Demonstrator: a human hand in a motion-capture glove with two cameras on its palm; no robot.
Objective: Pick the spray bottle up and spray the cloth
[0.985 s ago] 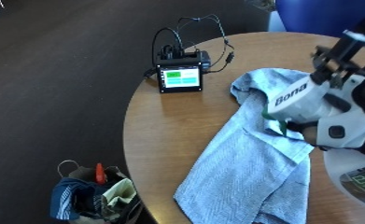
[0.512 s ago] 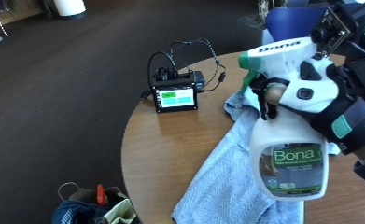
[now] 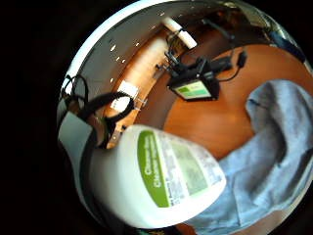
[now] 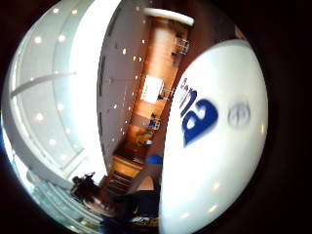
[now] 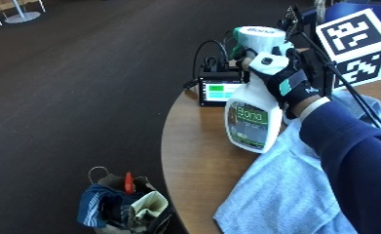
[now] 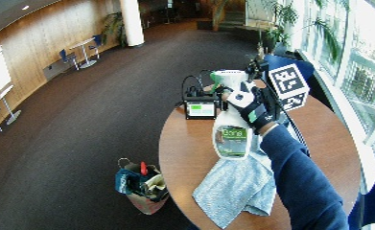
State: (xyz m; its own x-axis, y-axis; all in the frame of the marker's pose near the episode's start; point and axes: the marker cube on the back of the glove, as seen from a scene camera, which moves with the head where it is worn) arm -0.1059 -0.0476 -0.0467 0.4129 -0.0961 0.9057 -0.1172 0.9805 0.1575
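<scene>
So the black-gloved right hand (image 5: 282, 80) is wrapped around the neck of the white plastic spray bottle (image 5: 252, 114), held up above the round wooden worktop (image 5: 196, 146). I'd tip the nozzle toward the grey-blue cloth (image 5: 287, 195) lying below before squeezing the trigger.

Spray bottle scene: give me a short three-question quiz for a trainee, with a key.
1. True or false: the spray bottle stands on the table.
2. Which thing lies beneath the lifted bottle? A) the grey cloth B) a plate C) a book
3. Fill in: the small device with the green screen sits on the table beside the ____ edge of the cloth.

Key
1. False: the gloved right hand holds it up by the neck, its fingers curled round it.
2. A
3. Far, as the outside view shows it.
</scene>
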